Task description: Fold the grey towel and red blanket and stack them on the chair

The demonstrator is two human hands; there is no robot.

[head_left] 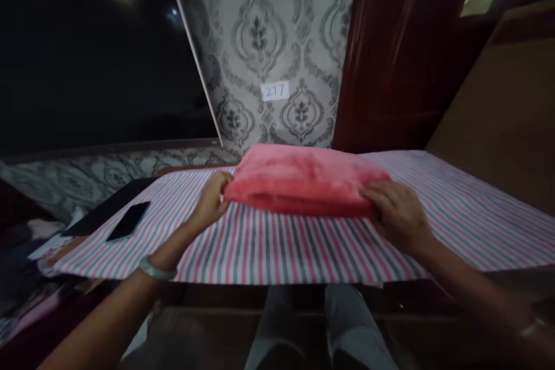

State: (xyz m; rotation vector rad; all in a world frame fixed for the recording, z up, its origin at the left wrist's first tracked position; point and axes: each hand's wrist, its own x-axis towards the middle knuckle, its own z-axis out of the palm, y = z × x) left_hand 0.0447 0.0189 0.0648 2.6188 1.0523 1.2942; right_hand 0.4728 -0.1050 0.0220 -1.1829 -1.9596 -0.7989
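Observation:
A thick, rectangular pink plush bundle point(303, 176) lies at the middle of the striped cloth. It is soft and fuzzy, with a darker crease along its near side; whether it is a cushion or a folded blanket I cannot tell. My left hand point(213, 199) grips its left near corner, thumb below and fingers curled over the edge. At the opposite corner, my right hand point(396, 208) is closed on the right near end, slightly blurred. The parts of the fingers under the bundle are hidden.
A pink, grey and white striped cloth point(277, 248) covers the table. Left on it lies a black phone point(129, 221). Behind stand a large dark screen point(99, 58) and a patterned wall with a paper label point(274, 91) reading 277. A brown cardboard panel point(503, 110) borders the right.

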